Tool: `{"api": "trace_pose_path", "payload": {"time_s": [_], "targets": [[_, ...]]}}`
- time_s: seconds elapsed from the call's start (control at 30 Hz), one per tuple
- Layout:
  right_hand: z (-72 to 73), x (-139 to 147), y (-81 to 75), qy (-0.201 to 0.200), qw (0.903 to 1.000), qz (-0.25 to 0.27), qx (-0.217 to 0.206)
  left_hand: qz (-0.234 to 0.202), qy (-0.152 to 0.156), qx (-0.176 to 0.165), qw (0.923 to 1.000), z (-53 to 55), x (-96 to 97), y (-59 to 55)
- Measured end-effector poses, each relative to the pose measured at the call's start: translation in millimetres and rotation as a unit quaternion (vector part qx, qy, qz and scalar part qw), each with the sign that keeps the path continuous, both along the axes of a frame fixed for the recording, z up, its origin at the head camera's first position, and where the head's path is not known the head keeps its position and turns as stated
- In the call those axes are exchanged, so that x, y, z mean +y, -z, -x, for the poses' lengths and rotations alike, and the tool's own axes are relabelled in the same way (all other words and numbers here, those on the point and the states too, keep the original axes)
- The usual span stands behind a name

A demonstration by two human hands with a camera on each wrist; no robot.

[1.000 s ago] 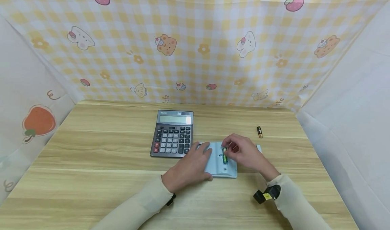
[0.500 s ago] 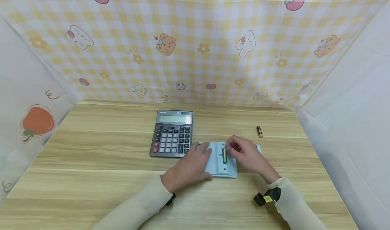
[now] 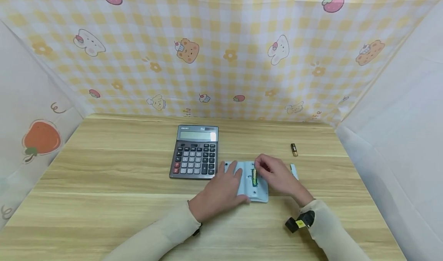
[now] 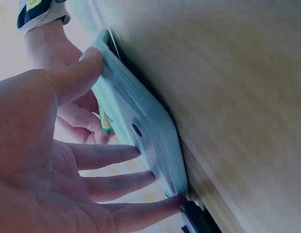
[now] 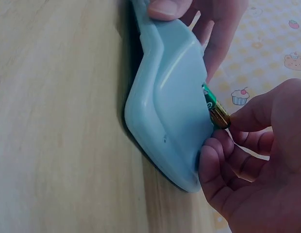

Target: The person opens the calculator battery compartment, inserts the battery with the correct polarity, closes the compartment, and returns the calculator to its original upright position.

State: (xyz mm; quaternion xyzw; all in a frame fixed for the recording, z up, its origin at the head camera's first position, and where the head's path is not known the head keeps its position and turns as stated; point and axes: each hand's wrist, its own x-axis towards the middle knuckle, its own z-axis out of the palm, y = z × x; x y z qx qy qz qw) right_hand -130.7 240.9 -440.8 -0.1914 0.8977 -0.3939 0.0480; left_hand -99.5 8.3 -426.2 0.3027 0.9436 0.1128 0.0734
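A light blue calculator (image 3: 245, 180) lies face down, its battery slot uncovered. In the slot sits a green and gold battery (image 3: 254, 177), whose gold end (image 5: 220, 117) tilts out of the case in the right wrist view. My right hand (image 3: 275, 174) pinches that end between thumb and curled fingers. My left hand (image 3: 221, 193) rests on the calculator's left part, fingers spread and nearly straight. In the left wrist view its thumb (image 4: 87, 68) presses near one edge, and the fingertips touch the back.
A dark grey calculator (image 3: 195, 151) lies face up just left of the blue one. To the right are a light blue strip-shaped cover (image 3: 294, 171) and, farther back, a black and gold battery (image 3: 294, 150). A checked cloth (image 3: 221, 61) hangs behind the table (image 3: 114, 157).
My right fingers have shifted from over the slot to the battery's far end, exposing more of the battery. My left hand has slid slightly right, its thumb now farther along the near edge.
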Motion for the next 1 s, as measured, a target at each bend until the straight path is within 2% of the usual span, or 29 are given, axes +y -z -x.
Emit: {"api": "trace_pose_path", "payload": {"time_s": [0.23,0.4,0.67,1.0], "targets": [[3.1,-2.6,0.6,0.0,0.9999,-0.011,-0.007,0.024,0.001,0.005,0.9997,-1.8,5.4,-0.1],[4.1,-4.5,3.4,-0.011,0.9996,-0.017,0.019,0.041,0.007,0.024,0.9988,-1.9,6.1,0.0],[2.1,-6.4,4.4,-0.02,0.9984,-0.028,0.044,0.054,0.017,0.032,0.9979,-1.6,5.8,-0.5],[-0.1,-5.5,5.9,-0.009,0.9986,-0.02,0.047,0.036,0.014,0.032,0.9987,-1.3,5.3,-0.4]]}}
